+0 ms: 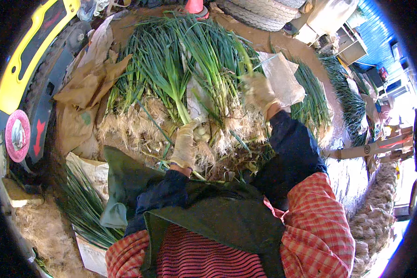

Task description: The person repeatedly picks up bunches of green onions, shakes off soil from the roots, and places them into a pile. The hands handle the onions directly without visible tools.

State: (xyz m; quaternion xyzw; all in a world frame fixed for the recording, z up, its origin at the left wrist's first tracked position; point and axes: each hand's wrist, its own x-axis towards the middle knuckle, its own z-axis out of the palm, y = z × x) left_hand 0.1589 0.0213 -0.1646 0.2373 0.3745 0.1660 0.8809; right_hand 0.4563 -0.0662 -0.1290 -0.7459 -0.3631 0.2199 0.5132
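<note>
My left hand, in a pale work glove, is closed around the lower stem of a green onion plant with a white bulb and hanging roots; its leaves point away from me. My right hand, gloved and motion-blurred, is raised to the right beside a yellowish-green leaf; whether it grips the leaf is unclear. Heaps of green onions lie before me, leaves away and pale roots towards me. Loose trimmings lie between my arms.
Brown paper lies left of the heap, near a yellow-framed machine part and a pink tape roll. Tyres and an orange-red cone stand beyond. More onion rows lie right, near a cardboard strip.
</note>
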